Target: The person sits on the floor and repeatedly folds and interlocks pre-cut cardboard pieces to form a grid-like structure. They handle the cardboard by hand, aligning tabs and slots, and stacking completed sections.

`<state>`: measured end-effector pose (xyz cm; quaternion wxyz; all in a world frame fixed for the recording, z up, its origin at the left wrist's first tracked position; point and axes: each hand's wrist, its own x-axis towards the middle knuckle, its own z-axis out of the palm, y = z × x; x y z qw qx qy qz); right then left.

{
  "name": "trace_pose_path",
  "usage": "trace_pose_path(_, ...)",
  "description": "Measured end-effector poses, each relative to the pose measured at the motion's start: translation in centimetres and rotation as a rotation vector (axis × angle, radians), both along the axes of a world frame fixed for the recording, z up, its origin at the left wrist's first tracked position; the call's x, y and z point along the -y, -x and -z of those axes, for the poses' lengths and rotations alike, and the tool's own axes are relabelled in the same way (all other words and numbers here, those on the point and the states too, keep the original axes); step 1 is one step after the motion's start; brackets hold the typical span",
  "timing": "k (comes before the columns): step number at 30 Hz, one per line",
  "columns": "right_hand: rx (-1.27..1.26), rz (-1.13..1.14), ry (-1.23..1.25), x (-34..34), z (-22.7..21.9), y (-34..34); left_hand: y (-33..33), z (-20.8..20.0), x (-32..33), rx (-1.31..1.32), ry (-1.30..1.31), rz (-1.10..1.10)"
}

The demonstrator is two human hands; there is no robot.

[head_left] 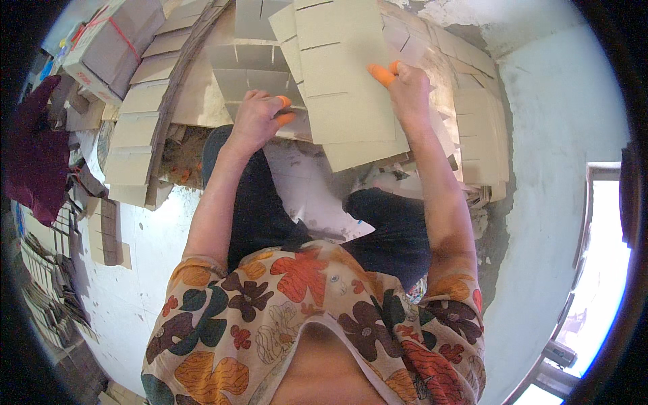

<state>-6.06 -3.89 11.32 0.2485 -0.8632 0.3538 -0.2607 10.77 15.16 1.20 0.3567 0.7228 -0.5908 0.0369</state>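
Observation:
Both of my hands hold a stack of slotted tan cardboard sheets point(344, 74) above my lap. My left hand point(256, 121), with orange finger covers, grips the stack's lower left edge. My right hand point(408, 84), also with orange finger covers, pinches its right edge. The sheets have narrow cut slots along one side. Under them lie more slotted cardboard pieces point(246, 74) spread on the floor in front of me. My knees in dark trousers point(398, 223) sit below the stack.
Piles of cardboard strips point(138, 128) run along the left. A bundle tied with red string point(108, 50) lies at the far left. More cardboard sheets point(482, 135) are stacked at the right. Dark red cloth point(34, 155) hangs at the left edge. A bright doorway point(601, 270) is at the right.

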Motion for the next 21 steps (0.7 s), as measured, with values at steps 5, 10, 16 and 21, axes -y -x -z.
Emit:
trace_pose_path(5, 0.0, 0.061, 0.073, 1.0, 2.1, -0.9, -0.3, 0.7, 0.2, 0.042, 0.046, 0.002)
trace_pose_path(10, 0.179, 0.199, 0.083, 3.7, 2.2, 1.5, -0.1, 0.3, 0.2, 0.031, 0.054, 0.025)
trace_pose_path(16, 0.34, 0.075, 0.264, 1.7, -2.3, 2.0, -1.0, 0.3, -0.7, 0.009, 0.076, 0.012)
trace_pose_path(21, 0.084, -0.198, 0.24, -2.2, -1.6, -0.7, -1.5, 0.6, -0.8, -0.016, 0.06, -0.011)
